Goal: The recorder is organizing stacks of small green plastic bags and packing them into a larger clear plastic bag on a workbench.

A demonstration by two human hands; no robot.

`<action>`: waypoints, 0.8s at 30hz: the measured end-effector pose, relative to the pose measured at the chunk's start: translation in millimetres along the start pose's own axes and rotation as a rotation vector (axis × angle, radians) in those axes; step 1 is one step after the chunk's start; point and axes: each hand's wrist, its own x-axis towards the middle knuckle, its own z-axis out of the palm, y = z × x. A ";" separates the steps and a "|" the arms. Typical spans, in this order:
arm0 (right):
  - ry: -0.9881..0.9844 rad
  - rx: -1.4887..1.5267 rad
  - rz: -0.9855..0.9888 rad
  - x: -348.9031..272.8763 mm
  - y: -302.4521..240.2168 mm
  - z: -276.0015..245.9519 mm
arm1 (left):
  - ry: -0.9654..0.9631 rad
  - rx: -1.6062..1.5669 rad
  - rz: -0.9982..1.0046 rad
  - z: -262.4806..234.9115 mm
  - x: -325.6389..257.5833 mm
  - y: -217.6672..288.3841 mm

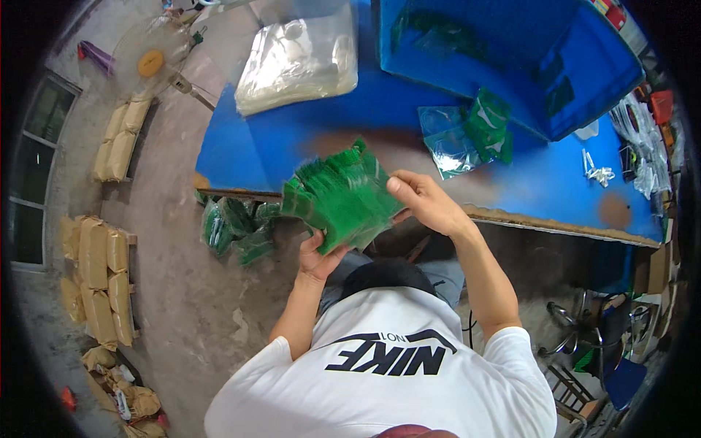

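A thick bundle of green packets in clear plastic (345,196) is held in front of me, just over the table's near edge. My left hand (320,257) grips its lower left corner from below, with part of the fingers hidden behind it. At the right side, my right hand (429,203) pinches the bundle's edge between thumb and fingers. Farther right on the blue table (241,157) lie several loose green packets (491,125), beside a flat clear plastic bag (444,142).
A stack of clear plastic bags (298,62) lies on the table's far left. A blue bin (504,62) stands at the back right, green pieces inside. Filled green bags (237,226) rest under the table's left end. Brown sacks (98,274) and a fan (152,64) stand left.
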 end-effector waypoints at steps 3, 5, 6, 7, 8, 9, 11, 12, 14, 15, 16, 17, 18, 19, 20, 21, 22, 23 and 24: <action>-0.088 -0.425 0.054 3.1 -5.5 -0.8 | 0.022 0.143 0.041 -23.9 -3.6 2.4; -0.133 -0.302 0.058 4.1 -4.0 2.4 | -0.084 0.071 0.038 -29.3 -4.9 1.0; -0.163 -0.186 0.060 5.6 2.4 1.9 | -0.081 0.073 0.039 -27.8 -5.2 0.4; -0.192 -0.070 0.063 6.9 8.0 2.0 | -0.102 -0.014 0.036 -26.1 -5.9 -0.3; -0.197 -0.061 0.064 6.8 12.9 2.9 | -0.120 -0.101 0.033 -20.5 -6.9 -2.0; -0.198 0.032 0.094 6.6 17.3 5.4 | -0.111 -0.096 0.035 -12.2 -6.7 -3.9; -0.208 0.136 0.124 7.2 25.3 11.5 | -0.177 -0.219 0.048 1.6 -3.3 -8.2; -0.221 0.171 0.116 7.8 29.0 14.9 | -0.168 -0.210 0.052 0.5 -2.8 -10.0; -0.236 0.219 0.108 5.7 31.0 21.6 | -0.135 -0.274 0.044 -5.0 -2.6 -10.5; -0.194 0.139 0.110 1.9 24.4 25.8 | -0.124 -0.262 0.047 -6.4 -5.0 -5.2; -0.150 0.058 0.111 -1.6 18.2 29.8 | -0.138 -0.267 0.050 -7.5 -7.3 -0.1; -0.148 0.072 0.111 -5.8 12.3 34.1 | -0.153 -0.275 0.047 -8.4 -9.2 3.6; -0.094 -0.077 0.018 -10.5 6.6 39.7 | -0.166 -0.285 0.042 -9.1 -12.5 6.5; -0.038 -0.227 -0.073 -13.3 5.4 45.7 | -0.180 -0.296 0.037 -9.8 -15.4 9.1; 0.013 -0.299 -0.138 -14.0 7.7 49.5 | -0.201 -0.311 0.032 -9.3 -14.3 9.7; 0.020 -0.296 -0.135 -14.7 6.7 49.9 | -0.223 -0.327 0.027 -9.0 -13.0 10.1; 0.057 -0.263 -0.158 -15.9 4.9 49.8 | -0.246 -0.346 0.022 -9.0 -11.6 10.2; 0.089 -0.234 -0.185 -16.2 3.3 48.3 | -0.274 -0.363 0.024 -8.6 -9.5 10.4; 0.136 -0.146 -0.217 -15.0 3.5 43.6 | -0.301 -0.382 0.027 -8.5 -7.6 10.6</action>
